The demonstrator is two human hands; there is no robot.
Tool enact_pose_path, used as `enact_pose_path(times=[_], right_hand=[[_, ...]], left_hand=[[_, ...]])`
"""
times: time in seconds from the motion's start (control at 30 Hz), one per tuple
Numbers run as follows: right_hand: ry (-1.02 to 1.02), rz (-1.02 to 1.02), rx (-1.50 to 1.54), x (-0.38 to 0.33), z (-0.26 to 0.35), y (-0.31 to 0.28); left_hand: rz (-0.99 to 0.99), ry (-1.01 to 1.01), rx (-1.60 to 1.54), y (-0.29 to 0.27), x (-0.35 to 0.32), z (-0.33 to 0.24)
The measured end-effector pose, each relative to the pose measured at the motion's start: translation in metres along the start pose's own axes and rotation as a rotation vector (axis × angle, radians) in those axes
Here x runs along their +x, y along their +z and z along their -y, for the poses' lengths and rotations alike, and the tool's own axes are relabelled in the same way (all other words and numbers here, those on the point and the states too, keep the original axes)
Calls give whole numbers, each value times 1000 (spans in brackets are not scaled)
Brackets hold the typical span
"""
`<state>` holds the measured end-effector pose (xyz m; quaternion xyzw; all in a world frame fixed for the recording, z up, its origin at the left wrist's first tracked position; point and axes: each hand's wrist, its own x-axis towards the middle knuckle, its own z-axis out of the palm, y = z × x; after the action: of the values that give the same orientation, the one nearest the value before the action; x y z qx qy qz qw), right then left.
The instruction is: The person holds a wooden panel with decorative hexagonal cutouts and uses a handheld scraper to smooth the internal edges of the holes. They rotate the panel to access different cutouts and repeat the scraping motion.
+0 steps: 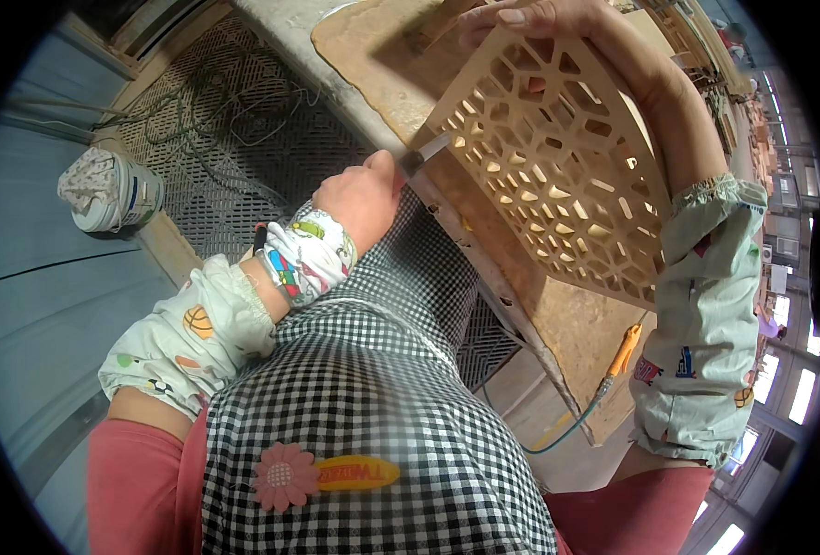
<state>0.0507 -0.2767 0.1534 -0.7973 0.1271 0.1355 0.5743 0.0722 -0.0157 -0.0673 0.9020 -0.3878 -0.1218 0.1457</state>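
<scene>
My left hand (359, 199) is closed around a small hand tool with a flat metal blade (428, 154); the fingers hide its handle, so I cannot tell its exact kind. The blade points at the left edge of a pale wooden lattice panel (572, 159) pierced with many irregular holes. I cannot tell whether blade and panel touch. Up at the far edge of the panel, my right hand (558, 20) grips the top with its thumb over the rim. The panel stands tilted above a brown-topped workbench (586, 356).
An orange air blow gun (625, 351) on a teal hose (572, 433) lies at the bench's near right end. Left, a white bucket (142, 196) with a cloth stands by a black slotted floor mat (234, 74) strewn with cables. Stacked wood (674, 42) is at the far right.
</scene>
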Motion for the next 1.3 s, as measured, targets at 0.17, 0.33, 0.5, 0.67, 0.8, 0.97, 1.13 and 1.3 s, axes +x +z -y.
enact_pose_path(times=[0.17,0.33,0.5,0.67,0.8,0.97,1.13,1.3], right_hand=[[2,-35,-18,-11,14,16],[34,10,-23,-15,18,12],[32,1,-105,-8,26,34],[55,-47,-153,-15,19,26],[67,-20,-151,-16,18,21],[55,-34,-111,-15,17,19],[66,-53,-94,-16,22,25],[67,-122,24,-20,29,48]], left_hand=[[-69,50,-67,2,11,5],[-70,45,-87,0,0,7],[-87,37,-145,4,12,18],[260,-42,-319,-31,-8,26],[340,2,-476,-30,-13,41],[619,-106,-864,-53,-2,31],[664,-171,-1121,-39,10,23],[676,-198,-1140,-30,7,22]])
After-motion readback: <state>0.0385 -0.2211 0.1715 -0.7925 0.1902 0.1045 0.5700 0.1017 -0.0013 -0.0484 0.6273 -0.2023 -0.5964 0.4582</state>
